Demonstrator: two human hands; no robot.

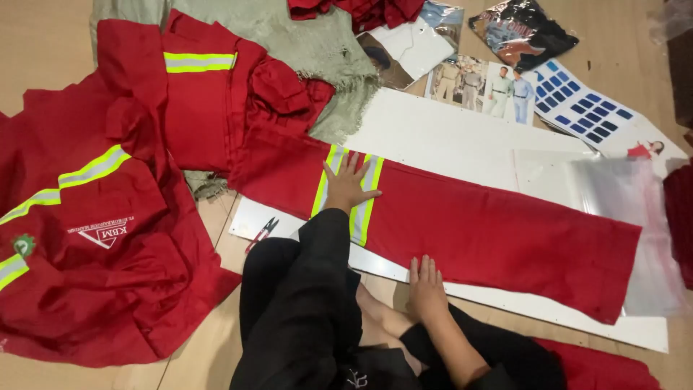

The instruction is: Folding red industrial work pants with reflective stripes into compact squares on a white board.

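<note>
Two hands lie flat on a long red fabric trouser leg with a yellow-green reflective band (498, 235), stretched from ten o'clock to four o'clock over a white rigid board (447, 133) on the wooden floor (36, 36). The left hand (346, 184), fingers spread wide, presses on the band; the right hand (426, 289), fingers together and holding nothing, rests at the cloth's near hem around six o'clock. Small red-handled snips (261, 234) sit at nine o'clock beside the board. To smooth well, I judge both palms should stay flat and press evenly so the cloth lies unwrinkled
</note>
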